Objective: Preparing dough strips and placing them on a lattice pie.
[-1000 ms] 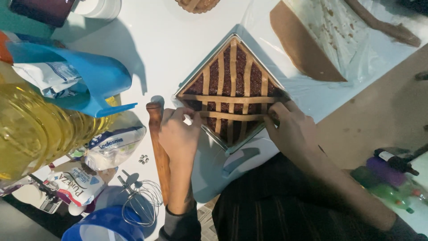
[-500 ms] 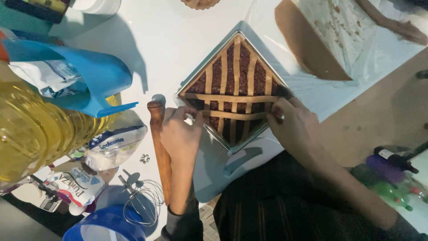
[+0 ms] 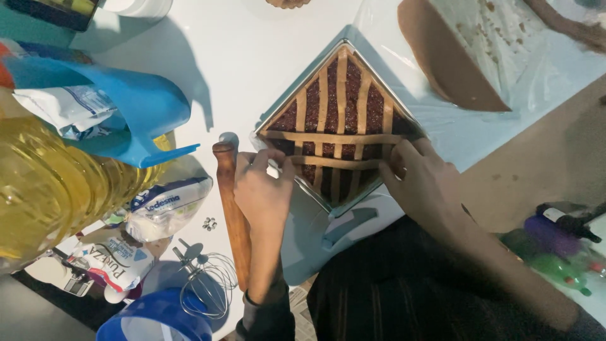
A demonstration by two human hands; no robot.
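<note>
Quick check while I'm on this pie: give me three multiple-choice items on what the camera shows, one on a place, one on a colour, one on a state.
1. Where does the rolling pin lie?
A. Beside the left hand, on its outer side
B. Across the top of the pan
C. Under the whisk

2. What colour is the filling between the dough strips?
A. Pale yellow
B. Dark red-brown
C. Green

3. What are the two hands doing?
A. Both lifted clear of the pan
B. One at each end of a crosswise strip
C. Both gripping the oil bottle

Answers: 1 A, the pin lies on the table along the left hand and forearm. 2 B, the filling shows dark red-brown through the lattice. 3 B, the left hand and right hand have fingers at the strip's ends by the edges of the square pan.
</note>
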